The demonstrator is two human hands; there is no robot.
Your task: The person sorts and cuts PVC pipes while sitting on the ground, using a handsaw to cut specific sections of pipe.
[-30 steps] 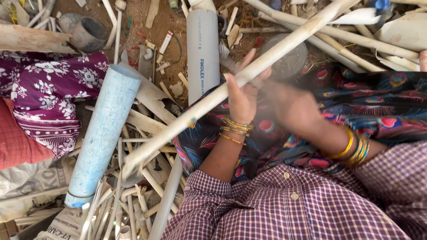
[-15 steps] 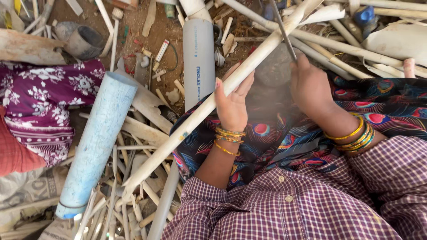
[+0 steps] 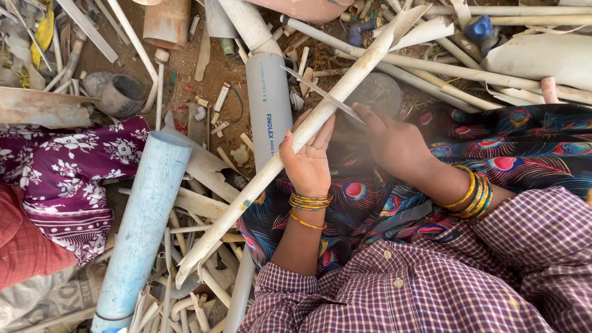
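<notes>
Left hand: the left hand [image 3: 308,161] was curled around the long white pipe [image 3: 296,145] from below, fingers closed on it.
Right hand: the right hand [image 3: 394,142] was closed on a thin metal blade [image 3: 320,94], its edge laid against the pipe just above the left hand.
Pipe position: it rested across the lap, over the peacock-print cloth [image 3: 505,154].
Long axis: it ran diagonally, from a split end at upper right down to the lower left among scrap pipes.
Nearer hand: the left touched the pipe; the right met it only through the blade.
Nearby: a pale blue pipe [image 3: 142,222] lay to the left, well apart; a grey pipe [image 3: 268,111] lay behind.
</notes>
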